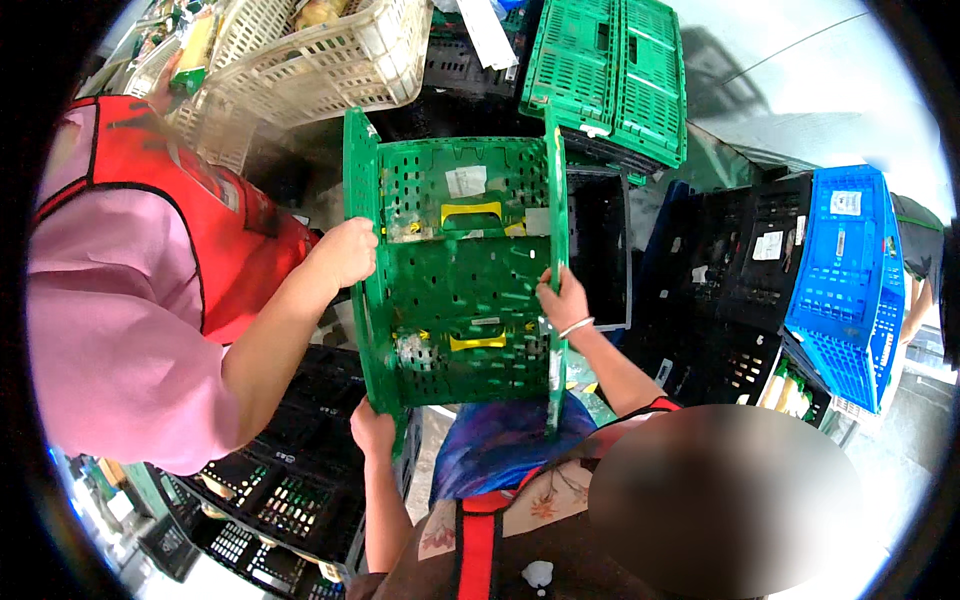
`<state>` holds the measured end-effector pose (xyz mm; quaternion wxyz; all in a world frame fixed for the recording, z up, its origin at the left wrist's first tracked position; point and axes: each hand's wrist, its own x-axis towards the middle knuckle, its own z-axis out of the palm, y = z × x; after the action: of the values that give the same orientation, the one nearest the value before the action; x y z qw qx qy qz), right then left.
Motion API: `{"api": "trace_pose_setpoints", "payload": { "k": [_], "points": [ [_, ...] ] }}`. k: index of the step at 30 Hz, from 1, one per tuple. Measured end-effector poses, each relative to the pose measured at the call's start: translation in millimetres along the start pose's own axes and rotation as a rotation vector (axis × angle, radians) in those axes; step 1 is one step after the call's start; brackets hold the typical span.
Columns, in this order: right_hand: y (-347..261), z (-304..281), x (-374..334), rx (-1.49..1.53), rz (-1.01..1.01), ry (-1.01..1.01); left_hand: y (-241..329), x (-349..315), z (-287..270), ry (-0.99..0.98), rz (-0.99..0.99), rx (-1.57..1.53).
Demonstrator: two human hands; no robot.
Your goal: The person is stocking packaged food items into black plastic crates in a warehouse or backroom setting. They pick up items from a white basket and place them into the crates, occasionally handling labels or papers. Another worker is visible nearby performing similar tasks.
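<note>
Neither of my hands shows, so I cannot tell whether my fingers grasp anything. Nearest, a co-worker's lower hand (372,428) and upper hand (563,300) grip the upended green folding crate (460,290); a pink-sleeved person's hand (345,252) clasps its left edge. It looks half unfolded. Behind it lie folded green crates (610,70).

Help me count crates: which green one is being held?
The middle green crate, held up on edge by people around it; the far green crate lies untouched.
</note>
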<state>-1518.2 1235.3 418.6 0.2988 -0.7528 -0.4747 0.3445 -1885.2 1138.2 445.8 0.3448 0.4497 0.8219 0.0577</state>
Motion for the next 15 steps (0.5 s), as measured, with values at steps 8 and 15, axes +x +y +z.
{"api": "trace_pose_setpoints", "payload": {
  "k": [8,15],
  "points": [
    [17.2,-104.0,33.7,0.127,0.173,-0.096,40.6,32.4,19.3,0.057,0.120,0.059],
    [-23.5,-105.5,34.4,-0.694,-0.118,0.230,155.8,12.4,45.4,0.214,0.726,0.254]
  ]
}}
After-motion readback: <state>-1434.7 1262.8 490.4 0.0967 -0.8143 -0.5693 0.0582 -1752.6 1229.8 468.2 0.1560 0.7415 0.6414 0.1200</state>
